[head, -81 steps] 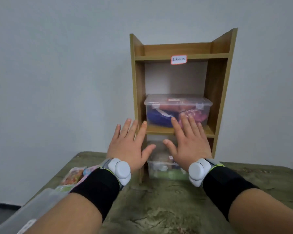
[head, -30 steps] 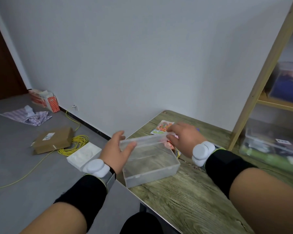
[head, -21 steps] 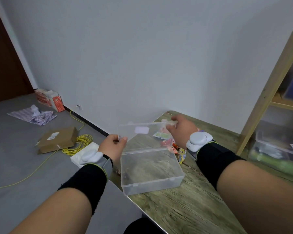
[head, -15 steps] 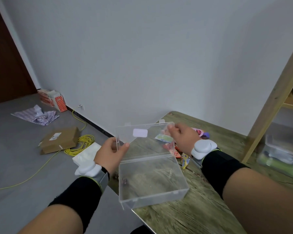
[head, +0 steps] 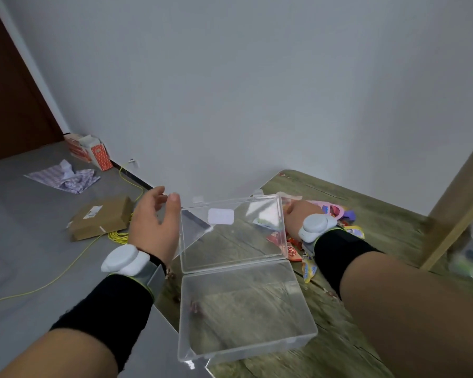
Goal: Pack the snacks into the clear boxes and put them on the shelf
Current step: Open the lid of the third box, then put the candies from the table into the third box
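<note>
At the near-left corner of the worktop (head: 393, 214) sits the clear box (head: 246, 309), empty as far as I can see, with its long axis running left to right across my view. Its lid (head: 232, 230) stands up from the far long edge, tilted a little away from me. The snacks (head: 336, 216) lie in a loose heap beyond the box and to its right. Some are behind the raised lid, so it stands between them and the box's mouth.

My right hand (head: 301, 212) is the nearer one to that heap, just behind the lid's right edge and close by the packets. Its fingers are hidden behind the plastic, so I cannot tell whether they hold a packet, the lid or nothing. My left hand (head: 153, 222) hovers just beside the lid's left edge, fingers (head: 159, 193) loosely spread and holding nothing. I cannot say whether the thumb touches the lid.

I judge the next move falls to the right hand, carrying packets round the lid's right end into the box. Further right the shelf (head: 459, 211) upright rises from the worktop. A cardboard parcel (head: 101, 216) lies on the floor (head: 25, 241) to the left.
</note>
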`<state>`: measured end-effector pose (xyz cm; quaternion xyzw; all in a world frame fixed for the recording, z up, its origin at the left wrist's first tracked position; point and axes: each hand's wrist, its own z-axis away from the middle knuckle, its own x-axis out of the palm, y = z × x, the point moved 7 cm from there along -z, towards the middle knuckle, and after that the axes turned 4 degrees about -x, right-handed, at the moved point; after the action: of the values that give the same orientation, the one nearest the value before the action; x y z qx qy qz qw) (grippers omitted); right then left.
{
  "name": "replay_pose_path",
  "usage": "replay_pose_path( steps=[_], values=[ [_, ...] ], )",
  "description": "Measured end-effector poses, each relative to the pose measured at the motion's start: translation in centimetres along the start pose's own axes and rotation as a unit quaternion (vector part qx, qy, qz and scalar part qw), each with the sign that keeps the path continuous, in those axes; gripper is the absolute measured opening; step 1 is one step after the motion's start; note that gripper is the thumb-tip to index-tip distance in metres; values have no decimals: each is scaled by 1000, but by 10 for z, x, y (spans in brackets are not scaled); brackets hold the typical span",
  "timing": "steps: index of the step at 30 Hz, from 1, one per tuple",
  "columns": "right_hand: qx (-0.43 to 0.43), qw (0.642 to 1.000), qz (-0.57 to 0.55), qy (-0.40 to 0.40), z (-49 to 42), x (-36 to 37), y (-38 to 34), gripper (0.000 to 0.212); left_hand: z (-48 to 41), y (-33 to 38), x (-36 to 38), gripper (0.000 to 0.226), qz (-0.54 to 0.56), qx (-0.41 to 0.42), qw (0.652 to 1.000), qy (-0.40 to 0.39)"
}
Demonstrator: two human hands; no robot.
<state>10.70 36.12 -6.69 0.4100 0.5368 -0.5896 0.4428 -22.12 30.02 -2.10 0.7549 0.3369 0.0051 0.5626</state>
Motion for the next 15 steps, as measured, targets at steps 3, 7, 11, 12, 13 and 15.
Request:
replay_pose_path(
  steps=[3,7,11,12,13,15],
  values=[
    [22,997,65,-27,-6,11,1,35,-5,3,0,67,-12,13,1000,0],
    [30,992,117,-33,-20,17,1,43,-11,8,7,62,-27,14,999,-16],
    [20,996,77,-38,-24,24,1,44,-8,18,19,58,-62,44,997,-27],
    [29,998,48,-33,-24,24,3,42,-7,20,22,57,-70,50,996,-35],
    [48,999,3,-20,-23,23,5,40,-4,21,26,58,-78,56,994,-44],
    [84,991,-98,27,-20,16,9,42,0,25,31,59,-95,67,991,-60]
  ],
)
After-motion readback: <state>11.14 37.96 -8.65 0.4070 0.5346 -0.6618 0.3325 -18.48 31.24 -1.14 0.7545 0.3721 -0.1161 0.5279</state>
